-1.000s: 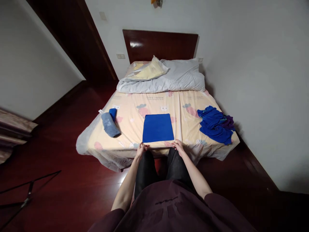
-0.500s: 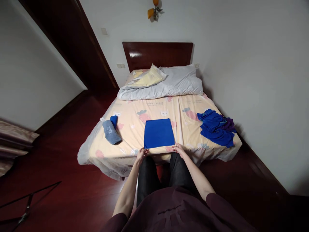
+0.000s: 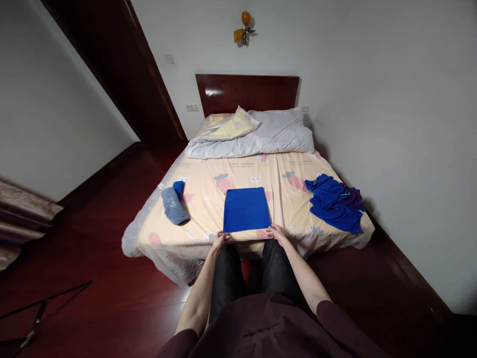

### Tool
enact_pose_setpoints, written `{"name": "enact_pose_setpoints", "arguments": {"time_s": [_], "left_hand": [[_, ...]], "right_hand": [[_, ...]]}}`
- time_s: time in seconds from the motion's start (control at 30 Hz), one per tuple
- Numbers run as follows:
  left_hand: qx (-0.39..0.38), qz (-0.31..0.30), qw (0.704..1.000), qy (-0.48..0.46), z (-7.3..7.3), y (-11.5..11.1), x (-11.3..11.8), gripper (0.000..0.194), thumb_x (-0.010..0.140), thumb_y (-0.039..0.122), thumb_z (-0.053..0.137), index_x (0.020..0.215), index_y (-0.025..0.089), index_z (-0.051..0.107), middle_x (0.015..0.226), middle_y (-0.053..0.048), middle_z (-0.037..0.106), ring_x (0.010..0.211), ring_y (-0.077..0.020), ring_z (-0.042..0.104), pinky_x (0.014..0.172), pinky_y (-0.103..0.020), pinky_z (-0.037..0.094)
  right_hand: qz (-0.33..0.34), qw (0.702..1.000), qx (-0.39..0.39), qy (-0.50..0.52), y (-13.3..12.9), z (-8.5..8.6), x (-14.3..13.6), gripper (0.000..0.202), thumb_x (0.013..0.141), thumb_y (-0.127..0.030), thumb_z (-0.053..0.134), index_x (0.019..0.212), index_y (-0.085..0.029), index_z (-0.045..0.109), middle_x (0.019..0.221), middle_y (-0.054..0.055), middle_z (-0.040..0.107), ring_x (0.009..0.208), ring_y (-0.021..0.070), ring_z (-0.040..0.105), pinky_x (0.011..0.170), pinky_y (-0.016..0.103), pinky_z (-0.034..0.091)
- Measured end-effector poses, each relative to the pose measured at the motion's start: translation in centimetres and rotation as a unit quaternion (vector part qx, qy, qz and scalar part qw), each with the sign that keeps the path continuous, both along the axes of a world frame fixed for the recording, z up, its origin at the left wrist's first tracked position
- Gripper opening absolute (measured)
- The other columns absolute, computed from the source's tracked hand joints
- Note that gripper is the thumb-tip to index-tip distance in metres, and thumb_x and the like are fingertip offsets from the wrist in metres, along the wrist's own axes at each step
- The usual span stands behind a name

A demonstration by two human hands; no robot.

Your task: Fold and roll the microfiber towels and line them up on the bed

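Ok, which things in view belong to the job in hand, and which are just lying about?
In the job:
flat blue cloth, with left hand and right hand at its near corners;
probably the grey-blue bundle and crumpled blue heap too.

Apparently just lying about:
grey quilt;
yellow bedding.

Striped beige-and-purple fabric curtain [image 3: 26, 221]: was cut off by left edge. Bright-blue cloth roll [image 3: 179, 188]: lay partly hidden behind grey-blue cloth roll [image 3: 176, 211], whose pale lettering [image 3: 171, 200] was illegible. Left hand [image 3: 219, 241], right hand [image 3: 276, 233], flat blue square cloth [image 3: 246, 210]: fingertip grip was too small to tell.
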State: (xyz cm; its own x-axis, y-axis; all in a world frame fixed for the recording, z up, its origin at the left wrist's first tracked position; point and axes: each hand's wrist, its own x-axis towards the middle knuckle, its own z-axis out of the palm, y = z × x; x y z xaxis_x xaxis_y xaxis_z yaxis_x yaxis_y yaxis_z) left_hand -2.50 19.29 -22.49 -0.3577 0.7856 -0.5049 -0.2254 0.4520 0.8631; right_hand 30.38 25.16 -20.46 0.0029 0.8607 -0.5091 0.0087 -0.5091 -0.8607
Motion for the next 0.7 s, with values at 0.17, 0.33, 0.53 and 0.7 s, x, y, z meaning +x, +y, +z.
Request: {"name": "enact_pose_setpoints", "arguments": {"time_s": [0.17, 0.33, 0.53, 0.7], "left_hand": [[-0.005, 0.012, 1.000, 0.001, -0.5, -1.0, -0.6, 0.034, 0.084, 0.048, 0.074, 0.087, 0.018, 0.058, 0.088, -0.010, 0.075, 0.082, -0.0211, 0.075, 0.065, -0.028, 0.055], [-0.002, 0.019, 1.000, 0.016, -1.2, -2.8, -1.0, 0.046, 0.073, 0.057, 0.082, 0.078, 0.018, 0.058, 0.076, -0.007, 0.072, 0.076, -0.0195, 0.072, 0.064, -0.025, 0.053], [0.004, 0.030, 0.999, 0.043, -1.0, -2.6, -0.9, 0.045, 0.072, 0.049, 0.085, 0.090, 0.019, 0.059, 0.068, -0.003, 0.069, 0.064, -0.0151, 0.068, 0.059, -0.022, 0.049], [0.029, 0.021, 0.997, 0.066, 0.0, -2.0, -1.1, 0.052, 0.080, 0.040, 0.078, 0.126, 0.020, 0.063, 0.067, 0.001, 0.067, 0.060, -0.0130, 0.064, 0.057, -0.020, 0.046]], "right_hand": [[-0.008, 1.000, 0.013, -0.005, -1.0, -0.4, 1.0, 0.015, 0.096, -0.032, 0.067, 0.090, -0.018, 0.064, 0.084, 0.005, 0.076, 0.062, 0.0126, 0.071, 0.046, 0.015, 0.042], [-0.018, 1.000, 0.018, -0.014, -1.8, -1.2, 1.7, 0.017, 0.091, -0.028, 0.072, 0.079, -0.017, 0.065, 0.073, 0.004, 0.073, 0.061, 0.0124, 0.070, 0.046, 0.015, 0.042], [-0.035, 0.997, 0.060, -0.036, -1.9, -1.2, 1.5, 0.020, 0.080, -0.027, 0.080, 0.086, -0.019, 0.063, 0.070, 0.000, 0.070, 0.058, 0.0113, 0.065, 0.048, 0.016, 0.042], [-0.010, 0.993, 0.106, -0.048, -1.3, 0.0, 1.3, 0.024, 0.080, -0.030, 0.074, 0.103, -0.021, 0.070, 0.083, -0.001, 0.074, 0.056, 0.0097, 0.060, 0.049, 0.018, 0.042]]}}
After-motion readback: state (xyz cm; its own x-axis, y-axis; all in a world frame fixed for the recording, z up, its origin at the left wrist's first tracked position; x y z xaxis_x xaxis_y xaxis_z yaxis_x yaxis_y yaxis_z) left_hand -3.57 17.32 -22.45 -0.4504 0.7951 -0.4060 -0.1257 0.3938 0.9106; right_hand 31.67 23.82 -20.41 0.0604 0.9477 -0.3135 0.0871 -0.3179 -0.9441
